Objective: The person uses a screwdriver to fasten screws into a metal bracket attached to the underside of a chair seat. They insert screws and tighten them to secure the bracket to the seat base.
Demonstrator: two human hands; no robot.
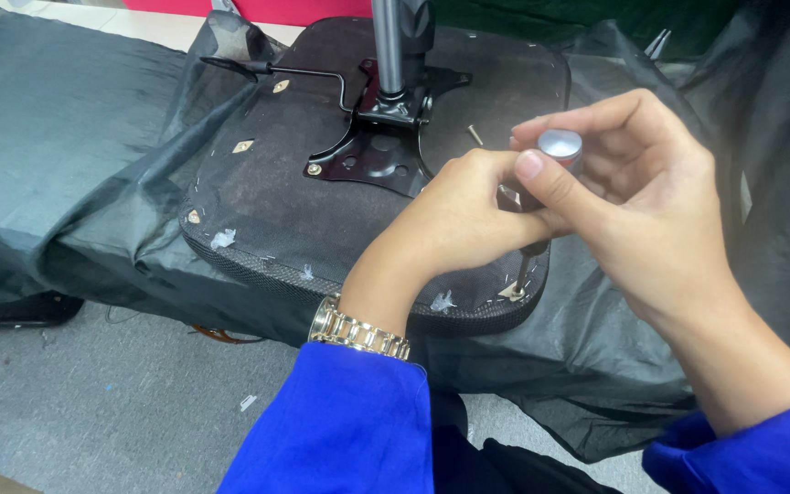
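Observation:
An upturned black chair seat (267, 201) lies on a table draped in dark cloth, its black metal mounting plate (377, 151) and grey gas-lift post (388, 46) pointing up. Both hands hold an upright screwdriver (560, 146) with a grey-capped handle. Its tip stands at a tan corner tab (512, 291) near the seat's front right edge. My left hand (454, 215) wraps the shaft and lower handle, thumb against the cap. My right hand (637, 201) cups the handle from the right. A gold watch (358, 331) is on the left wrist.
A black lever rod (308, 73) runs from the plate to the seat's far left. A loose screw (475, 134) lies on the seat near the plate. Tan tabs (243, 145) and white scraps (222, 239) dot the seat. Grey floor (93, 402) lies below the table.

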